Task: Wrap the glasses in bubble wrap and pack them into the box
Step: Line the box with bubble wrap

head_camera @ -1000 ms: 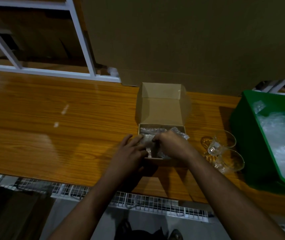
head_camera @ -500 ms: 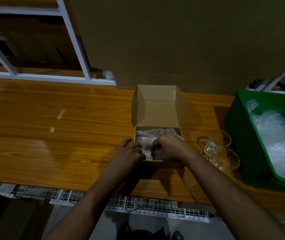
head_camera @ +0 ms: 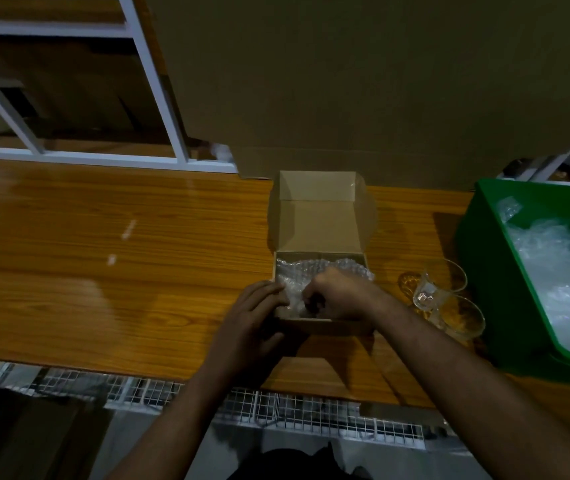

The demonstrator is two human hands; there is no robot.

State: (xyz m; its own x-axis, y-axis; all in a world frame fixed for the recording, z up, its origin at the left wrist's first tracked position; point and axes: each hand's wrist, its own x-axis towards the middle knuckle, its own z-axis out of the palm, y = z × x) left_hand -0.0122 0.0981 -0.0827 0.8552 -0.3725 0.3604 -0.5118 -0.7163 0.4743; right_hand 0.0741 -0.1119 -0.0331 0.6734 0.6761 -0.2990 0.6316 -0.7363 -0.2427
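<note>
A small cardboard box [head_camera: 318, 221] stands open on the wooden table, lid flap raised at the back. Bubble-wrapped bundles [head_camera: 306, 273] fill its inside. My right hand [head_camera: 340, 294] reaches into the box from the right, fingers curled down on the wrap at the near side. My left hand [head_camera: 254, 313] lies against the box's near left corner, its fingertips touching the wrap. Two bare glass mugs [head_camera: 450, 296] stand just right of the box.
A green bin [head_camera: 484, 258] holding loose bubble wrap [head_camera: 564, 271] sits at the right. A large cardboard sheet [head_camera: 380, 81] leans behind the box. White shelf framing [head_camera: 159, 84] rises at the back left. The table's front edge [head_camera: 103, 367] runs below my hands, with a wire grid under it.
My right hand has pushed deeper into the box, pressing the wrap down. My left hand has stayed at the near left corner. The view has shifted slightly.
</note>
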